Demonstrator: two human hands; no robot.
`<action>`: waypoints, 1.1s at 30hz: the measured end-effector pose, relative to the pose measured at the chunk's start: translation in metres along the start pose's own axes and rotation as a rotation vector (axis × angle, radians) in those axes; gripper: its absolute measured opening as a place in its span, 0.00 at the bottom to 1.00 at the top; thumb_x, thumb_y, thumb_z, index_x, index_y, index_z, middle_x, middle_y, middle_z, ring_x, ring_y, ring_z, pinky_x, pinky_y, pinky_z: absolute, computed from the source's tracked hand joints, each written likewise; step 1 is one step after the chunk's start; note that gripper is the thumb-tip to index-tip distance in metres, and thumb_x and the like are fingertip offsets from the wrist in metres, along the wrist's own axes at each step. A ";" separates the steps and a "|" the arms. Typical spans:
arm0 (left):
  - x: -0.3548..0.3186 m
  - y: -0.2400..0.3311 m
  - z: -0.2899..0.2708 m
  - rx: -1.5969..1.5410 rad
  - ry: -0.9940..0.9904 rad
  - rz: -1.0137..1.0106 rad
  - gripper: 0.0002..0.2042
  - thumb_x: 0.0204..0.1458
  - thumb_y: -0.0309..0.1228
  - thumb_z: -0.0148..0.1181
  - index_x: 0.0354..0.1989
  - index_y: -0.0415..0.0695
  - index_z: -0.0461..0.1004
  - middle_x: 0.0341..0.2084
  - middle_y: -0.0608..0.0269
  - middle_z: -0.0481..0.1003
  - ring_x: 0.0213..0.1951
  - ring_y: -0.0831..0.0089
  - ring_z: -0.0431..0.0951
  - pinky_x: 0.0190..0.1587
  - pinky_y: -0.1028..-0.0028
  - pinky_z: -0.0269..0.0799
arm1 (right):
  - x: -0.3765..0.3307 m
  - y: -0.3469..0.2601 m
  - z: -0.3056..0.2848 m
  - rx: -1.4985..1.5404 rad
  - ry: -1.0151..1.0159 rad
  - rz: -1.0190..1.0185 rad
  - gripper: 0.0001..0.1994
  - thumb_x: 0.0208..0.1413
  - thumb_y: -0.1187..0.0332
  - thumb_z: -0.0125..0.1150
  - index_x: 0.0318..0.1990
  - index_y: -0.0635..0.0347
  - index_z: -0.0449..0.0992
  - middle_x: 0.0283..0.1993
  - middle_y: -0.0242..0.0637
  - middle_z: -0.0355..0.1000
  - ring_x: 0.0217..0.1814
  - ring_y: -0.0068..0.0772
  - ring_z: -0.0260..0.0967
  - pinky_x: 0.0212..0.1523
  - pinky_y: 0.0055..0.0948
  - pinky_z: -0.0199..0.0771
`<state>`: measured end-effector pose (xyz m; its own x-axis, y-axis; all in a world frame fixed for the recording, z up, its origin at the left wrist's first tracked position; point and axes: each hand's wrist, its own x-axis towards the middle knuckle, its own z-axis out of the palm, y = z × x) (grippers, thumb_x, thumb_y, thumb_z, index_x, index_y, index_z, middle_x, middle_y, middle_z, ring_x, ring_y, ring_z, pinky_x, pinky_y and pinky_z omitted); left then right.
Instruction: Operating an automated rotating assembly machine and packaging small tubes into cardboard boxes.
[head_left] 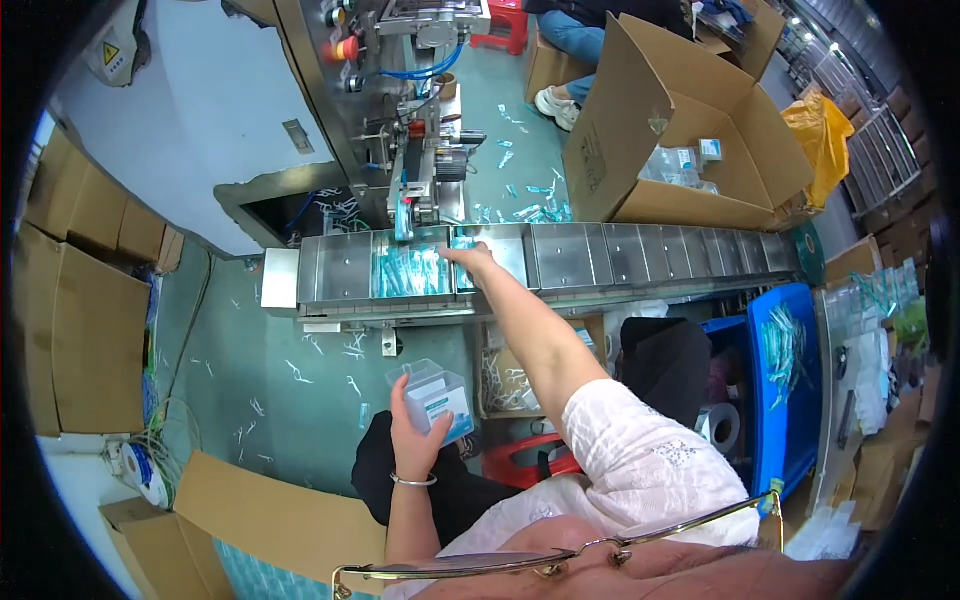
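My left hand [415,432] grips a clear plastic box [428,382] with a white and blue label, its lid standing open above the floor. My right arm stretches forward over a metal conveyor [570,262] divided into compartments. There my right hand [472,260] hovers at a divider, thumb apart from the other fingers, which are partly hidden. Left of it, one compartment holds many slim teal-and-clear wrapped packets [412,272], laid side by side. A few more teal packets [463,242] lie just beyond my right hand.
A packaging machine [420,150] rises behind the conveyor. A large carton [620,130] with clear boxes stands far right. Near my legs are a tray of white picks [505,385], a red stool [515,458] and a blue bin [765,440]. Another person sits at the back.
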<state>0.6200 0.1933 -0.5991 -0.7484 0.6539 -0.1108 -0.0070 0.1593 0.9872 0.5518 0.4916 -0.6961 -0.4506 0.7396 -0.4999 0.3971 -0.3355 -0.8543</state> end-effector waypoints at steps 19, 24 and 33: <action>-0.019 0.044 0.043 0.176 -0.287 0.241 0.44 0.25 0.26 0.68 0.56 0.40 0.49 0.45 0.53 0.66 0.45 0.63 0.68 0.48 0.71 0.63 | -0.291 0.043 -0.078 -0.110 -0.334 -0.980 0.42 0.38 0.62 0.64 0.59 0.64 0.45 0.56 0.49 0.54 0.58 0.44 0.53 0.56 0.36 0.53; -0.053 0.075 0.032 0.216 -0.146 0.310 0.38 0.27 0.23 0.66 0.53 0.41 0.57 0.44 0.56 0.66 0.46 0.63 0.67 0.48 0.71 0.62 | -0.297 0.018 -0.103 -0.451 -0.262 -1.219 0.38 0.33 0.59 0.64 0.54 0.61 0.57 0.57 0.46 0.52 0.58 0.51 0.51 0.60 0.48 0.36; -0.096 0.093 -0.004 0.257 0.011 0.297 0.26 0.25 0.22 0.66 0.40 0.41 0.66 0.37 0.58 0.67 0.41 0.61 0.69 0.45 0.70 0.64 | -0.347 -0.023 -0.083 -0.788 -0.737 -1.536 0.31 0.40 0.54 0.58 0.54 0.51 0.60 0.60 0.37 0.52 0.65 0.42 0.43 0.62 0.46 0.32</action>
<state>0.6889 0.1427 -0.4959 -0.7003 0.6913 0.1781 0.3762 0.1453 0.9151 0.7648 0.2914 -0.4910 -0.8491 -0.3427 0.4020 -0.5023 0.7593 -0.4137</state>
